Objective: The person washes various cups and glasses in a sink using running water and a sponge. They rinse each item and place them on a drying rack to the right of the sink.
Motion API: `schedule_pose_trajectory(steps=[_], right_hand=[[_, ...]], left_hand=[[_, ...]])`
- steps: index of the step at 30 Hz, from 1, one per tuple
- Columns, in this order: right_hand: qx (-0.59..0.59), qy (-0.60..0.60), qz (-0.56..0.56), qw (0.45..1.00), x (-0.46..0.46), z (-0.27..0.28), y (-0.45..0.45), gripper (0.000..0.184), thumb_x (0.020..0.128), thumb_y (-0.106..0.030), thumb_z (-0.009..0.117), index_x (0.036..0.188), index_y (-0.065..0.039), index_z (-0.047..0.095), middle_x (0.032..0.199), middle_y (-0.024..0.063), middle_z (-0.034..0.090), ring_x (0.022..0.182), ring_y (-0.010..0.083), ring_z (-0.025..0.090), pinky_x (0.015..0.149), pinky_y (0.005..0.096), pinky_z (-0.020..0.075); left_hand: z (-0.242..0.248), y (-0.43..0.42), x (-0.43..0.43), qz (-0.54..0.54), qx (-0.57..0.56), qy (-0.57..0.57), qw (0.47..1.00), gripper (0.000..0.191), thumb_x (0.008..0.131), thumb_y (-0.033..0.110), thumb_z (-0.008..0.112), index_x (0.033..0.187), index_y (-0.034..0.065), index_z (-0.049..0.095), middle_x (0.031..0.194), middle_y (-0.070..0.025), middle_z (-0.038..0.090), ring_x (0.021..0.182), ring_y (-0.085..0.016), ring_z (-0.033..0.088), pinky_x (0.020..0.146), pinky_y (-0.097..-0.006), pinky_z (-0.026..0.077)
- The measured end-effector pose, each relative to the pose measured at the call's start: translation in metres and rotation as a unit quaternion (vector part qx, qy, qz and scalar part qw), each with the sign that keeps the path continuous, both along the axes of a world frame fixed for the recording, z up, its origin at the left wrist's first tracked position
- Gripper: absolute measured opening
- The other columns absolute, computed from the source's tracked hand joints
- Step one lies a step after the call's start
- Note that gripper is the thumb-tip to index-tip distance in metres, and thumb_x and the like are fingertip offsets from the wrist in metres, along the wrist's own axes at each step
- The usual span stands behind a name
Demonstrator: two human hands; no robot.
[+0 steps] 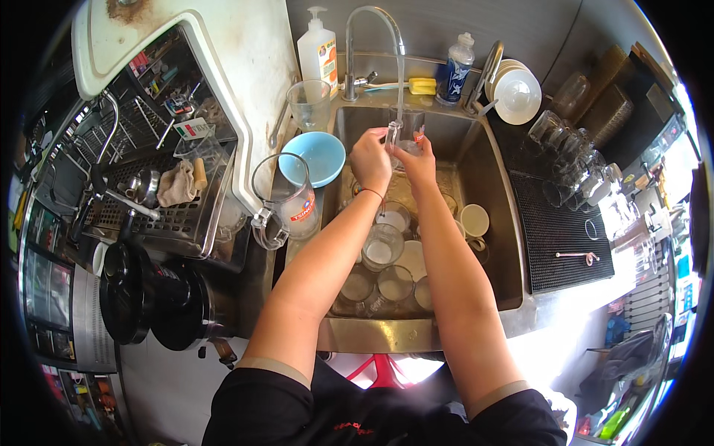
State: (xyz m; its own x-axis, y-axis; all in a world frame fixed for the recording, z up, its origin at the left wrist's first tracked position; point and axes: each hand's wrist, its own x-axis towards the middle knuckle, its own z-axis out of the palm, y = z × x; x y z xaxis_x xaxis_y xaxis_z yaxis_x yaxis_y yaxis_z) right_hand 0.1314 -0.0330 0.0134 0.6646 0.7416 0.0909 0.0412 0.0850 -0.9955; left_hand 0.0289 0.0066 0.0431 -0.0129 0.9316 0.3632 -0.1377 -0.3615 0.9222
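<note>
Under the running faucet (395, 42), a clear glass beer mug with red print (411, 124) is held over the sink. My left hand (372, 160) is closed at the mug's handle side, and my right hand (417, 163) grips its lower body. Water falls from the spout onto the mug. Below my hands, several glasses (382, 247) and a cream cup (474, 221) stand in the metal sink (496, 184). To the left are a large Tsingtao glass mug (295, 206), a light blue bowl (321, 159) and a clear pitcher (310, 103).
A pump bottle (321, 53), a yellow sponge brush (422, 86) and a blue-labelled bottle (457, 69) stand behind the sink. White dishes (519, 97), rows of glasses (569, 156) and a black ribbed mat (558, 240) are right. An espresso machine's drip tray (150, 217) is left.
</note>
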Motion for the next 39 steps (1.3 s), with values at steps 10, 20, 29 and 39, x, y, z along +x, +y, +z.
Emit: schedule_pose_trajectory(steps=[10, 20, 29, 39], right_hand=[[0.027, 0.068, 0.021, 0.997, -0.009, -0.009, 0.008, 0.078, 0.072, -0.013, 0.089, 0.142, -0.008, 0.054, 0.129, 0.0079, 0.061, 0.113, 0.0186, 0.061, 0.093, 0.0338, 0.0511], [0.005, 0.002, 0.058, 0.998, -0.014, -0.012, 0.001, 0.084, 0.069, -0.014, 0.092, 0.139, -0.011, 0.046, 0.147, 0.0088, 0.052, 0.131, 0.0246, 0.053, 0.105, 0.0388, 0.0455], [0.009, 0.012, 0.041, 0.999, -0.004, -0.027, 0.001, 0.089, 0.064, -0.015, 0.094, 0.141, -0.01, 0.049, 0.137, 0.0089, 0.057, 0.123, 0.0234, 0.056, 0.103, 0.0377, 0.0466], [0.015, -0.004, -0.006, 1.0, -0.012, -0.024, 0.002, 0.083, 0.061, -0.015, 0.094, 0.134, -0.009, 0.053, 0.123, 0.0076, 0.06, 0.116, 0.0211, 0.057, 0.101, 0.0357, 0.0463]], left_hand=[[-0.027, 0.026, 0.009, 0.041, -0.108, -0.194, 0.974, 0.03, 0.104, 0.024, 0.039, 0.108, 0.0034, 0.06, 0.106, -0.0114, 0.066, 0.1, -0.023, 0.064, 0.09, -0.0365, 0.047], [-0.025, 0.031, 0.008, 0.023, -0.096, -0.193, 0.976, 0.033, 0.107, 0.027, 0.036, 0.109, 0.0023, 0.059, 0.106, -0.0127, 0.066, 0.101, -0.023, 0.066, 0.089, -0.0368, 0.049], [-0.031, 0.036, 0.009, 0.011, -0.076, -0.191, 0.979, 0.041, 0.104, 0.038, 0.038, 0.115, 0.0037, 0.058, 0.113, -0.0158, 0.07, 0.096, -0.023, 0.061, 0.092, -0.0375, 0.046], [-0.021, 0.031, 0.013, 0.027, -0.06, -0.16, 0.985, 0.032, 0.104, 0.025, 0.038, 0.106, 0.0024, 0.06, 0.105, -0.0145, 0.069, 0.1, -0.023, 0.065, 0.088, -0.0361, 0.048]])
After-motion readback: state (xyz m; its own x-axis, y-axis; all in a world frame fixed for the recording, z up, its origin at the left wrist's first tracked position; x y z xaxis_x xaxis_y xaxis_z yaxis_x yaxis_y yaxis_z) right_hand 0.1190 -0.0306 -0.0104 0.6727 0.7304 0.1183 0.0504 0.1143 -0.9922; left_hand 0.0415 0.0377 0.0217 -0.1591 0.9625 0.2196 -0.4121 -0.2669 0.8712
